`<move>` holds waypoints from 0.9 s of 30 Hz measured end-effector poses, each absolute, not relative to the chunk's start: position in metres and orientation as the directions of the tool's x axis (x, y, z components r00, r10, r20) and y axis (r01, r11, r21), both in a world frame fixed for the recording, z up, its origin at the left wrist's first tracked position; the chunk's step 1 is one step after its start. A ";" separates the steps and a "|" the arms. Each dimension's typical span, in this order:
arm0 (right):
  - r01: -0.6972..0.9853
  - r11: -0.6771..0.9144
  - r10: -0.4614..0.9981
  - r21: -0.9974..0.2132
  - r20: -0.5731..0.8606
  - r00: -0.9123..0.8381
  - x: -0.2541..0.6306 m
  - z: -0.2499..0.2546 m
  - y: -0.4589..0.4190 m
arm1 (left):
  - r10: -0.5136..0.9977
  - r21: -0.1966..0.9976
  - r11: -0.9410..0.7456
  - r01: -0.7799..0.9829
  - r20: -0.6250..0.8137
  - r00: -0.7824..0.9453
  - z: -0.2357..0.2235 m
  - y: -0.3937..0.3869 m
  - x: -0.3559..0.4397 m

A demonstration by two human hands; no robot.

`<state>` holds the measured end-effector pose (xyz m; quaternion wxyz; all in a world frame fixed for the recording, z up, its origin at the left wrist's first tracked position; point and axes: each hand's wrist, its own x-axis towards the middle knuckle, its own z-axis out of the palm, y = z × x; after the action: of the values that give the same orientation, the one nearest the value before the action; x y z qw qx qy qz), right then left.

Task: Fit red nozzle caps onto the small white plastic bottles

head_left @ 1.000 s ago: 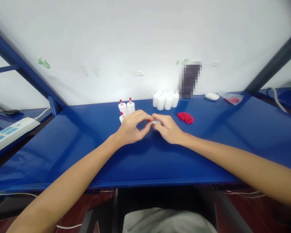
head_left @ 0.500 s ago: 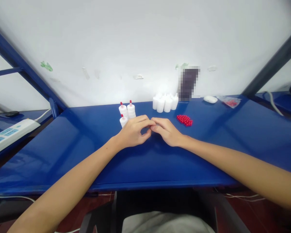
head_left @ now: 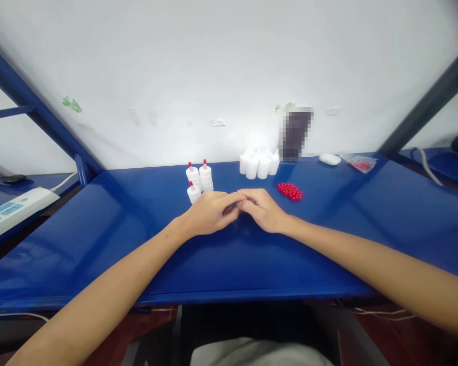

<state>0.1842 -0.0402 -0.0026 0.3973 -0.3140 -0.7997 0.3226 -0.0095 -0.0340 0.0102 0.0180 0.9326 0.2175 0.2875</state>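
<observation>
My left hand (head_left: 209, 213) and my right hand (head_left: 262, 208) meet fingertip to fingertip on the blue table (head_left: 137, 239), both with fingers curled together. What they pinch between them is hidden. Just behind my left hand stand three small white bottles with red caps (head_left: 197, 180). A cluster of uncapped white bottles (head_left: 258, 163) stands further back. A pile of small red caps (head_left: 290, 191) lies to the right of my right hand.
A white mouse-like object (head_left: 330, 159) and a clear bag with red bits (head_left: 359, 163) lie at the back right. A white power strip (head_left: 11, 209) sits on the left side shelf. Blue frame struts rise on both sides before a white wall.
The small white piece seen between my fingers a second ago is now hidden as both hands closed together and lowered slightly. The camera view shifted a little downward.
</observation>
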 end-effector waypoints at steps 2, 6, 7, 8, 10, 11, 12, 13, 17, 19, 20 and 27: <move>0.276 0.591 0.767 -0.758 0.423 -0.482 0.183 -0.003 -0.040 | 0.412 0.146 -0.906 0.398 0.526 0.744 0.009 -0.033 -0.010; 0.303 0.600 0.764 -0.741 0.418 -0.492 0.183 -0.004 -0.039 | 0.395 0.105 -0.909 0.403 0.525 0.754 0.007 -0.032 -0.011; 0.299 0.602 0.761 -0.741 0.417 -0.497 0.183 -0.004 -0.039 | 0.389 0.091 -0.910 0.404 0.525 0.757 0.007 -0.031 -0.011; 0.289 0.604 0.756 -0.742 0.419 -0.503 0.183 -0.004 -0.039 | 0.384 0.080 -0.910 0.406 0.527 0.758 0.007 -0.031 -0.011; 0.245 0.614 0.740 -0.751 0.440 -0.508 0.184 -0.004 -0.039 | 0.375 0.061 -0.912 0.406 0.526 0.763 0.007 -0.030 -0.011; 0.212 0.618 0.731 -0.757 0.454 -0.509 0.184 -0.003 -0.040 | 0.365 0.048 -0.914 0.403 0.531 0.764 0.008 -0.030 -0.011; 0.178 0.619 0.723 -0.765 0.466 -0.510 0.185 -0.002 -0.041 | 0.349 0.031 -0.916 0.400 0.550 0.759 0.008 -0.029 -0.011; 0.151 0.616 0.718 -0.773 0.473 -0.512 0.186 -0.002 -0.042 | 0.332 0.013 -0.916 0.400 0.585 0.740 0.009 -0.029 -0.012; 0.178 0.599 0.735 -0.781 0.448 -0.508 0.187 0.000 -0.044 | 0.295 0.001 -0.858 0.513 0.818 0.493 0.018 -0.020 -0.024; 0.224 0.607 0.739 -0.763 0.437 -0.513 0.187 0.001 -0.045 | 0.290 0.013 -0.804 0.594 0.882 0.372 0.024 -0.012 -0.037; 0.238 0.613 0.734 -0.753 0.433 -0.523 0.187 0.001 -0.045 | 0.290 0.012 -0.780 0.625 0.893 0.345 0.027 -0.008 -0.045; 0.272 0.655 0.708 -0.705 0.447 -0.547 0.188 0.000 -0.045 | 0.400 -0.009 -0.663 0.748 0.841 0.365 0.031 0.016 -0.087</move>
<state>0.1879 -0.0452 0.0003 0.3734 -0.2953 -0.8294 0.2923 -0.0867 0.0160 0.0312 -0.2001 0.8014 0.3583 0.4351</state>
